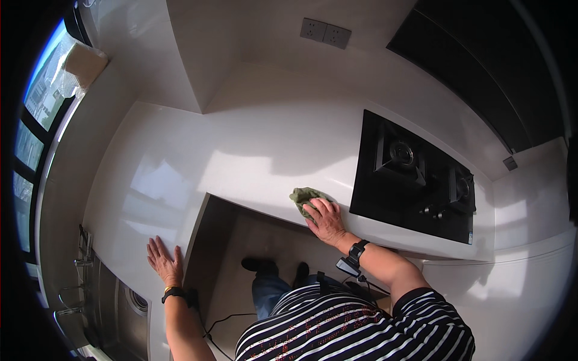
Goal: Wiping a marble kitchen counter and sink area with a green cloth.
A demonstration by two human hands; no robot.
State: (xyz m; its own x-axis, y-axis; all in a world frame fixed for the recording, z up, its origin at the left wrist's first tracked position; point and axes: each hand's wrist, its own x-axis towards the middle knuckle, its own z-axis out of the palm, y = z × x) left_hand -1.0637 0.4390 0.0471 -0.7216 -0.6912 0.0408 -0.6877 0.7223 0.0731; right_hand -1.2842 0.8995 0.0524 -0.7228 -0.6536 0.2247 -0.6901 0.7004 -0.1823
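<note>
Under my right hand (326,221) is a crumpled green cloth (303,196), pressed on the front edge of the white countertop (253,131), just left of the black gas hob (415,180). My fingers lie over the cloth's right part. My left hand (163,261) rests flat with fingers spread on the countertop's left arm, between the sink and the open gap under the counter. It holds nothing.
A steel sink (128,331) with a faucet (72,310) is at lower left. A bubble-wrapped package (86,63) sits on the window ledge. Wall sockets (325,33) and a dark range hood (478,67) are above. Black cables (226,317) hang beside my body.
</note>
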